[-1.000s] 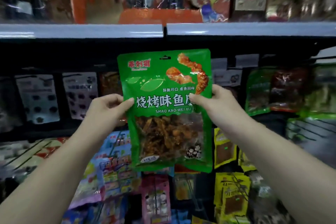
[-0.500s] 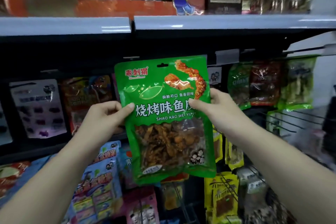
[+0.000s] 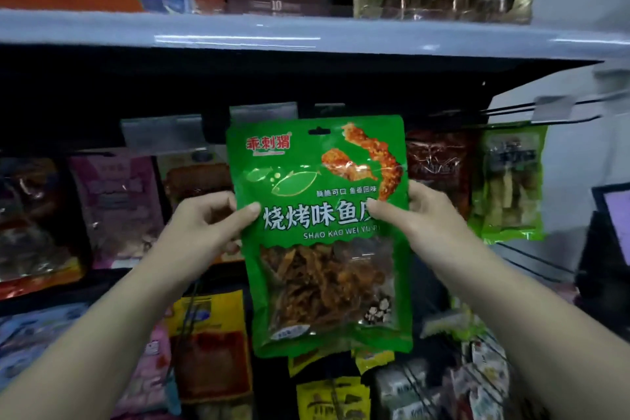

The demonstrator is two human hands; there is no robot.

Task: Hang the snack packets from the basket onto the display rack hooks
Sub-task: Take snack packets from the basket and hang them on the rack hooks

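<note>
Shop display rack (image 3: 531,112) behind, green snack packet (image 3: 317,235) upright, pinched between left hand (image 3: 208,228) and right hand (image 3: 429,215)

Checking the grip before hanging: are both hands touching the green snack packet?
Touching. The head view shows the left hand pinching the green snack packet at its left edge and the right hand pinching its right edge.

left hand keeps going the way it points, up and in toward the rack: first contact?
Probably the orange-brown hanging packet right above and behind the left hand, which pinches the green snack packet by its left edge. Depth is unclear, so the gap between fingers and that packet cannot be judged.
</note>
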